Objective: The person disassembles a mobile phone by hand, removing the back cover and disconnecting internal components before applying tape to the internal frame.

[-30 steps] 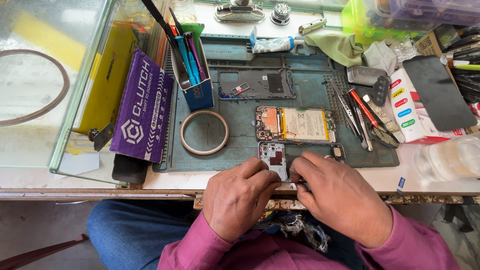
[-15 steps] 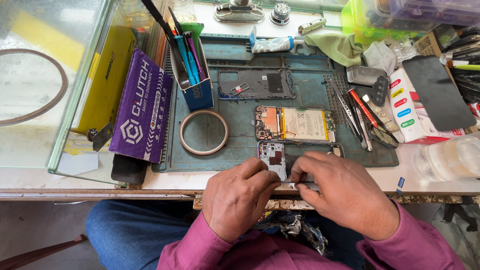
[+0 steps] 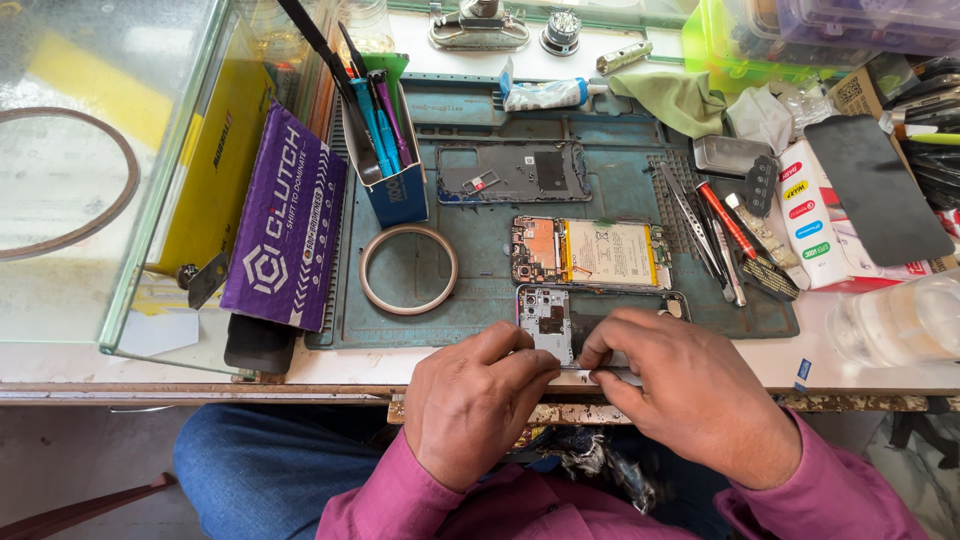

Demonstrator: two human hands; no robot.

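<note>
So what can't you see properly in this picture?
Head view:
- Phone part: its near end is hidden under the left hand and right hand.
- Fingertips: curled under, so their grip is hidden.
- Plastic boxes: cut off by the top edge.
- Small parts on the open phone: too tiny.

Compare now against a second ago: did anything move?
Barely. Both hands stay on the phone frame at the mat's near edge; the right hand has eased slightly left along it, and the left hand keeps its grip. The open phone, tape ring and tool holder are unmoved.
</note>
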